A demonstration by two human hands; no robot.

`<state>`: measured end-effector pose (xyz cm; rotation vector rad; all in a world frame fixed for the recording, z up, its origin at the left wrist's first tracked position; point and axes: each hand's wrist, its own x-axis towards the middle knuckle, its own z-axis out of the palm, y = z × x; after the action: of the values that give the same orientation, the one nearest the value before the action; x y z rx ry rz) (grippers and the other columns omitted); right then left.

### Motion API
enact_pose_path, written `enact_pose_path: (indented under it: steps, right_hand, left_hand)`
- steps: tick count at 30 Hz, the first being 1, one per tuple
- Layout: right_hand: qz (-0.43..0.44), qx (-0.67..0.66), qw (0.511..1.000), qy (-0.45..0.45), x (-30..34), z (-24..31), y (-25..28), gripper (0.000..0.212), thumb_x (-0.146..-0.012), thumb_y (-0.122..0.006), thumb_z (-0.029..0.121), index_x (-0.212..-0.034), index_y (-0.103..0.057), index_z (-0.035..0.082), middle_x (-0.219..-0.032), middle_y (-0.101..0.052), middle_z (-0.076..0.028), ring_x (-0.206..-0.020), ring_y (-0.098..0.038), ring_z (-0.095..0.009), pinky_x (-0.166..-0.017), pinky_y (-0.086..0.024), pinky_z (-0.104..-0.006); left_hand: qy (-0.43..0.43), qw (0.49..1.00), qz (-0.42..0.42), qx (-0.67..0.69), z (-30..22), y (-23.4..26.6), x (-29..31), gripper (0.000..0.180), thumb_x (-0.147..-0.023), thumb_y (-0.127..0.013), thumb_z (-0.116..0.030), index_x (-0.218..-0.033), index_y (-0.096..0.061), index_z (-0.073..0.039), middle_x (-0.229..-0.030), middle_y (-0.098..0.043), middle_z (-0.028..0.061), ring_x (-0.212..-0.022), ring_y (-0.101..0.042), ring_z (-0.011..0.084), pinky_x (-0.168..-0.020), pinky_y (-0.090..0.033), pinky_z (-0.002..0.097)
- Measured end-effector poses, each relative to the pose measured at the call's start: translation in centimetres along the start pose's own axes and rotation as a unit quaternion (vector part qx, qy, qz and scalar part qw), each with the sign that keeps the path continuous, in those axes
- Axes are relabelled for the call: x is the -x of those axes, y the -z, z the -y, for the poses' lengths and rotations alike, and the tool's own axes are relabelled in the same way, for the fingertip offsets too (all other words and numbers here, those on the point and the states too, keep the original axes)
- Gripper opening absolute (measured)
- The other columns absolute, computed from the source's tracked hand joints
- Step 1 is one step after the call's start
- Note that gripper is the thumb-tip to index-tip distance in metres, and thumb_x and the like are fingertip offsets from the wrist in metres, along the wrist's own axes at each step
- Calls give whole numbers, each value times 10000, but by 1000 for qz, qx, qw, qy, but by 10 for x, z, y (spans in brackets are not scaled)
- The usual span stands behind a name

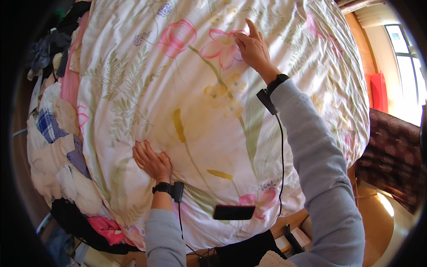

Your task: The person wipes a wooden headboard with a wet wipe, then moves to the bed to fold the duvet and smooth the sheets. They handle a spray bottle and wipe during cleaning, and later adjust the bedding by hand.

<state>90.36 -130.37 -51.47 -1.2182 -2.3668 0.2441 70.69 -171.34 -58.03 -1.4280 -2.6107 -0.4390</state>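
A white sheet (151, 111) printed with pink flowers and green leaves covers the bed, with creases running across it. My left hand (153, 161) lies flat on it at the lower left of the middle, palm down and open. Farther off, my right hand (253, 46) reaches over a printed pink flower, some fingers stretched out and apart. I see nothing held in either hand. Both wrists carry a black band with a small box and a cable. A dark phone (234, 212) rests on the sheet near the close edge, to the right of my left forearm.
Piled clothes (62, 155) line the bed's left side. To the right stand a dark patterned cloth (391, 155), a red object (379, 92) and a bright window (407, 62). A round wooden surface (373, 227) is at the lower right.
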Motion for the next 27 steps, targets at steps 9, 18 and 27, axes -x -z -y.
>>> enact_pose_path:
  steps: [9, 18, 27]
  right_hand:
    - [-131, -145, 979, -58, 22, -18, 26, 204, -895, -532, 67, -1062, -644, 33, -1142, -631, -132, -1032, -600, -327, -885, -473, -363]
    - [-51, 71, 944, -318, 482, -18, 352, 267, -956, -455, 7, -1181, -599, -9, -1247, -582, -147, -1154, -556, -264, -976, -428, -322]
    - [299, 317, 649, -623, 795, 85, 497, 985, -746, -711, 518, -1440, -259, -16, -1457, -290, -287, -1372, -200, -457, -1086, -216, -556]
  left_hand:
    - [-23, 1000, -17, 9, 4, -1, 1, 572, -915, -353, -390, -1352, -399, -23, -1446, -329, 222, -1325, -285, 439, -1084, -200, 557]
    - [-44, 999, -14, -12, 0, 14, 5, 571, -901, -436, -350, -1387, -382, -55, -1467, -314, 200, -1340, -290, 398, -1101, -195, 523]
    - [-11, 955, 226, 190, 30, 64, 33, 670, -905, -535, -358, -1429, -311, -6, -1476, -260, 277, -1367, -250, 418, -1124, -227, 444]
